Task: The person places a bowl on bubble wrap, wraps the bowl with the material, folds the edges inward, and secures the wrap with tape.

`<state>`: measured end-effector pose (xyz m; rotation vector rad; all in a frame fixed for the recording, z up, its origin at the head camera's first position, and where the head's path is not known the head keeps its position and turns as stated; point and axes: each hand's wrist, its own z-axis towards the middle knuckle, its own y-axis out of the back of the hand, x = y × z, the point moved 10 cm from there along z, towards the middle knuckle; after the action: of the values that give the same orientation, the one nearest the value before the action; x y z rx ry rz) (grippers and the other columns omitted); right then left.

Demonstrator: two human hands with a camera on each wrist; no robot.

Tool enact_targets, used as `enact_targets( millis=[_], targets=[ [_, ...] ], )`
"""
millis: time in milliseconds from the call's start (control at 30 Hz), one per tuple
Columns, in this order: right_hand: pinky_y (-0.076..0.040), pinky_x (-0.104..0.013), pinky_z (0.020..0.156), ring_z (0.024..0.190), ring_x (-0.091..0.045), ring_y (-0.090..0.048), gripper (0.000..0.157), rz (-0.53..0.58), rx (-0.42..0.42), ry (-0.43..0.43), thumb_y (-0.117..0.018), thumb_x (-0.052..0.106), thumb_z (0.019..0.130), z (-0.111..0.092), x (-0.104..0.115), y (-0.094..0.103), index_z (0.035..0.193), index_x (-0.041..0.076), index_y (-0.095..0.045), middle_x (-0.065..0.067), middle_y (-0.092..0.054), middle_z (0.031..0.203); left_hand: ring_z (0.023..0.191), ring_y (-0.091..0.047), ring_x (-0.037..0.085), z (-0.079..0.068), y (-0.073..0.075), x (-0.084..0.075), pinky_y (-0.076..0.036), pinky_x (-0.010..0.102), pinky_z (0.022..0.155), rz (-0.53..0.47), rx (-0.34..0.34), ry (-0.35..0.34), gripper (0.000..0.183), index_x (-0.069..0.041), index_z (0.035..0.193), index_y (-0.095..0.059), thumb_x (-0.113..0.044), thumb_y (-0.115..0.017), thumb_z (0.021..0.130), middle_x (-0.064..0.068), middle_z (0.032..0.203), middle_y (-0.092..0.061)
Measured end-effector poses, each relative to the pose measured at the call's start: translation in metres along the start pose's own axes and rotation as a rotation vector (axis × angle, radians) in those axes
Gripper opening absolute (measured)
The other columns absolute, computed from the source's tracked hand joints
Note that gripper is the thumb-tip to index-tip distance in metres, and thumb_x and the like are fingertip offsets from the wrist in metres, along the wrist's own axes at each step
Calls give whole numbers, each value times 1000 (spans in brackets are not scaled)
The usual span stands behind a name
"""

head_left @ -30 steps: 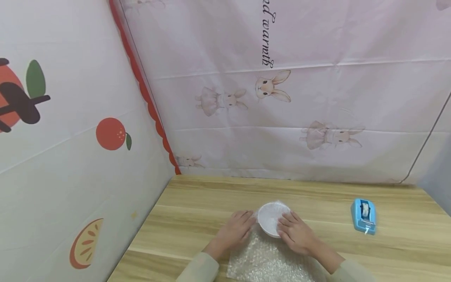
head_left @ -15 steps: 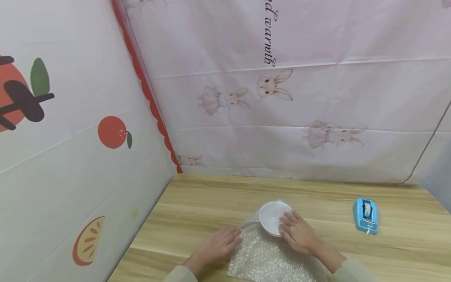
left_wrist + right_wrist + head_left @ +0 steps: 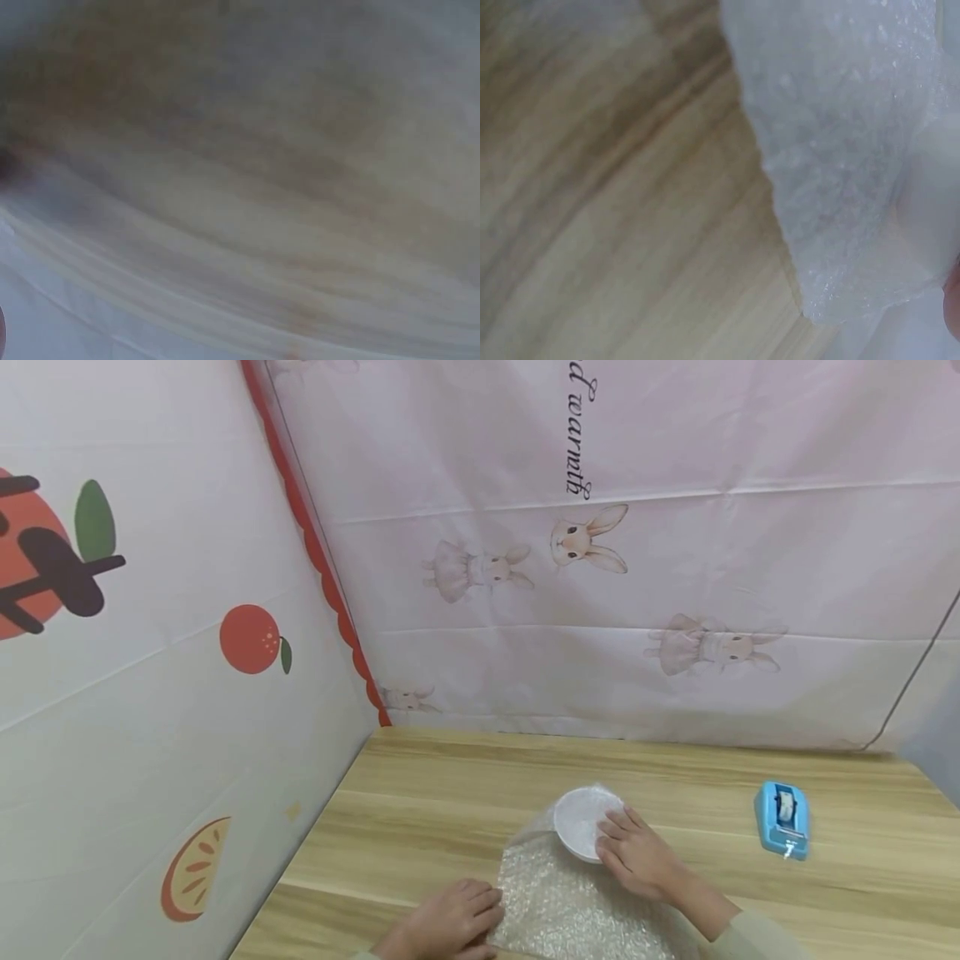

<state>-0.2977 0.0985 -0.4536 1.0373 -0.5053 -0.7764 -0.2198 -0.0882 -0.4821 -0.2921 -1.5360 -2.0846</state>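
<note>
A round white bowl (image 3: pixel 579 828) sits at the far end of a sheet of bubble wrap (image 3: pixel 566 906), with a bit of wrap showing behind its rim. Whether wrap also lines the inside, I cannot tell. My right hand (image 3: pixel 637 856) holds the bowl at its right side, fingers lying over the rim. My left hand (image 3: pixel 450 922) is at the lower left edge of the sheet, its bent fingers gripping the wrap there. In the right wrist view the bubble wrap (image 3: pixel 832 172) runs along the wood, with a fingertip at the right edge. The left wrist view is blurred.
A blue tape dispenser (image 3: pixel 782 820) stands on the wooden table (image 3: pixel 435 793) to the right. A printed cloth with rabbits (image 3: pixel 577 539) hangs behind the table. On the left rises a white wall covering (image 3: pixel 300 752) with fruit pictures.
My left hand has left the bowl's left side and come down along the wrap's left edge towards me, its fingers now bent. The right hand has stayed on the bowl.
</note>
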Motion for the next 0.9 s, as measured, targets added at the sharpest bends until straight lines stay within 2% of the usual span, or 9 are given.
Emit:
enact_targets(
  millis=[67,167,267,400,567,733,900],
  targets=[
    [-35,-52,98,113,-35,-57,24,0,-5,1,-50,22,90,0,0,0,93,9,-70,-12,-68,110,99,-59,12,-1,0,-2,-48,25,86,4,9,-5,41,-14,104,-62,-49,-44,92,1,108,-65],
    [-35,-51,98,112,-35,-57,23,-6,-13,7,-50,22,90,-1,0,0,93,9,-70,-12,-68,110,98,-60,12,-1,3,-4,-48,24,85,18,-13,-12,39,-13,104,-64,-46,-46,92,1,107,-66],
    [-35,-51,97,112,-35,-58,22,-9,-23,15,-51,21,89,-1,1,0,91,10,-70,-12,-68,109,94,-61,11,0,7,-6,-49,23,82,38,-66,-26,32,-13,102,-66,-39,-49,92,1,103,-67],
    [-35,-50,97,111,-35,-58,21,-8,-38,22,-51,21,89,-1,1,1,89,10,-69,-12,-68,108,87,-63,9,1,13,-10,-51,21,77,82,-130,-60,27,-13,95,-67,-29,-45,93,0,97,-68],
    [-36,-50,95,109,-35,-59,17,-11,-61,38,-54,19,87,-1,4,3,87,10,-69,-12,-69,106,83,-63,8,3,13,-13,-51,19,75,91,-121,-72,22,-14,86,-63,-15,-42,91,-1,93,-69],
    [-36,-51,95,108,-35,-60,16,-16,-69,48,-55,18,86,0,4,4,86,11,-69,-12,-69,105,84,-62,6,4,10,-11,-50,19,78,58,-82,-50,18,-15,88,-64,-14,-45,88,-4,93,-69],
    [-33,-48,98,109,-35,-59,18,-11,-67,41,-54,19,87,0,4,4,87,11,-69,-12,-69,106,81,-61,6,7,15,-8,-50,18,76,86,-131,-55,27,-15,89,-64,-7,-38,92,-5,88,-67]
  ],
)
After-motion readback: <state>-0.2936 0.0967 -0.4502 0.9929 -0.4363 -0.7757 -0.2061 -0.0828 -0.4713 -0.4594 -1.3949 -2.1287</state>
